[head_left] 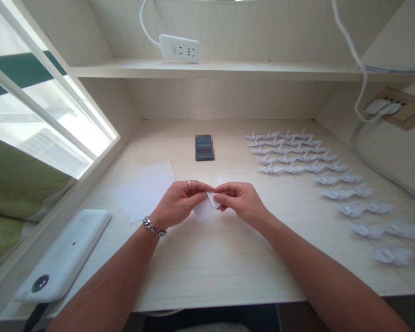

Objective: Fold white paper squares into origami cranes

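Both hands meet over the middle of the pale wooden desk (207, 267), pinching one small folded piece of white paper (204, 208) between them. My left hand (180, 203), with a ring and a chain bracelet, grips its left side. My right hand (237, 199) holds its right edge with the fingertips. A stack of flat white paper sheets (147, 189) lies just left of my left hand. Several finished white paper cranes (297, 152) stand in rows on the right side of the desk, trailing toward the front right edge.
A small dark blurred object (204, 147) lies at the desk's back centre. A white flat device (64, 253) rests at the front left. A white power strip (179, 47) sits on the upper shelf. Cables and a wall socket (394, 108) are on the right. A window is on the left.
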Motion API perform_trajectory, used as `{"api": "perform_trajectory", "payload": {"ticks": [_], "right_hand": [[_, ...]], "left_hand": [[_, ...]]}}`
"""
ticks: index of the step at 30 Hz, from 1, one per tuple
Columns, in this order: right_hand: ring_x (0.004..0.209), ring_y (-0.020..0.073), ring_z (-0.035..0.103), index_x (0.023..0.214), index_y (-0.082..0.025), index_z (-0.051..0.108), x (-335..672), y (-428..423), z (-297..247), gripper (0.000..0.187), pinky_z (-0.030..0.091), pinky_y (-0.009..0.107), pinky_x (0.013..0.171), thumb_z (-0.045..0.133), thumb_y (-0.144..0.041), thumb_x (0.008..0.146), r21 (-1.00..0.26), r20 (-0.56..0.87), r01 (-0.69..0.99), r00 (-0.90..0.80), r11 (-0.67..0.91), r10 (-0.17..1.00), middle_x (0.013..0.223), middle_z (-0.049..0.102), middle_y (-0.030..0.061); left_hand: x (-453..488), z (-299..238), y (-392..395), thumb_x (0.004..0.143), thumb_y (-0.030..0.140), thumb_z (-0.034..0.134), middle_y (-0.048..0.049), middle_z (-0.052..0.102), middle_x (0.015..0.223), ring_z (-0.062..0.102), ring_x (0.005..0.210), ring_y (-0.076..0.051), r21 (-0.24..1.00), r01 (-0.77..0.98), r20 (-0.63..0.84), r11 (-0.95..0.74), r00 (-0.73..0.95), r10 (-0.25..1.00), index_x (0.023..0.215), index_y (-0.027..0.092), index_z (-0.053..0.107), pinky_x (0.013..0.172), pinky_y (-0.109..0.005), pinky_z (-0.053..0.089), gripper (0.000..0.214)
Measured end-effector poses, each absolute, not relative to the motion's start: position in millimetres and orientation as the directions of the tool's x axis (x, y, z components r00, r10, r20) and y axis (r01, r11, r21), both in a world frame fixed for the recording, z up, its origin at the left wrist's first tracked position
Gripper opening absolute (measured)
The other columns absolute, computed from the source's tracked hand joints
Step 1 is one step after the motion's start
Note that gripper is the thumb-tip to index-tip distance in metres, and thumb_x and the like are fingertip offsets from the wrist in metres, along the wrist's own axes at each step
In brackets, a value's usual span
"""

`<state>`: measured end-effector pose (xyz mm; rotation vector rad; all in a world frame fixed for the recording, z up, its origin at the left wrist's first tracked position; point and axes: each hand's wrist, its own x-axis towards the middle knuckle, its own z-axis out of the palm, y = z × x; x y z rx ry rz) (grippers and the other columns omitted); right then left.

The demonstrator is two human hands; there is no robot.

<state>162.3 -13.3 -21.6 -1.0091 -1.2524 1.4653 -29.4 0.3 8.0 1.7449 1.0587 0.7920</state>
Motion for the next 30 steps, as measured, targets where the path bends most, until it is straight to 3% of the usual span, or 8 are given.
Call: {"api": "perform_trajectory", "payload": {"ticks": [8, 13, 16, 23, 30], "right_hand": [[0.054, 0.0135, 0.064, 0.083, -0.013, 0.072, 163.7, -13.7, -17.4, 0.033, 0.056, 0.028, 0.054, 0.08, -0.038, 0.062, -0.988, -0.028, -0.143, -0.228, -0.062, 0.973, 0.063, 0.069, 0.0025], [0.057, 0.0136, 0.065, 0.084, -0.014, 0.072, 163.1, -14.1, -21.5, 0.026, 0.056, 0.028, 0.057, 0.077, -0.035, 0.068, -0.995, 0.05, -0.095, -0.207, 0.031, 0.977, 0.066, 0.07, 0.0028], [0.058, 0.0141, 0.066, 0.085, -0.015, 0.073, 162.9, -15.2, -22.4, 0.025, 0.057, 0.029, 0.058, 0.075, -0.035, 0.07, -0.997, 0.067, -0.052, -0.208, 0.057, 0.976, 0.07, 0.071, 0.0036], [0.059, 0.0149, 0.066, 0.084, -0.014, 0.073, 161.8, -16.3, -21.0, 0.025, 0.057, 0.029, 0.059, 0.074, -0.036, 0.071, -0.998, 0.054, -0.04, -0.221, 0.047, 0.974, 0.07, 0.071, 0.0043], [0.057, 0.0139, 0.065, 0.081, -0.014, 0.073, 161.1, -14.1, -21.3, 0.026, 0.056, 0.029, 0.058, 0.076, -0.036, 0.068, -0.997, -0.016, -0.068, -0.221, -0.032, 0.975, 0.067, 0.07, 0.0035]], "left_hand": [[-29.7, 12.7, -0.4, 0.082, 0.025, 0.057, -0.0053, 0.074, 0.089, 0.065, 0.075, -0.016, 0.917, 0.333, 0.08, -0.22, 0.387, 0.919, 0.094, 0.017, 0.073, 0.063, -0.023, 0.05, 0.022], [-27.8, 8.9, -2.6, 0.077, 0.03, 0.067, -0.0087, 0.074, 0.091, 0.067, 0.077, -0.018, 0.967, 0.212, 0.051, -0.139, 0.376, 0.925, 0.103, 0.014, 0.069, 0.063, -0.026, 0.053, 0.03], [-24.7, 6.8, -4.3, 0.072, 0.032, 0.073, -0.0077, 0.074, 0.084, 0.067, 0.072, -0.018, 0.96, 0.241, 0.058, -0.144, 0.33, 0.942, 0.096, 0.013, 0.07, 0.06, -0.025, 0.053, 0.03], [-21.1, 9.3, -5.6, 0.075, 0.029, 0.069, -0.0056, 0.073, 0.078, 0.066, 0.069, -0.016, 0.939, 0.281, 0.107, -0.2, 0.315, 0.943, 0.083, 0.014, 0.072, 0.06, -0.024, 0.053, 0.018], [-22.4, 8.7, -0.6, 0.08, 0.03, 0.061, -0.0056, 0.071, 0.076, 0.062, 0.062, -0.014, 0.959, 0.264, 0.016, -0.099, 0.3, 0.954, 0.101, 0.014, 0.069, 0.053, -0.022, 0.047, 0.028]]}}
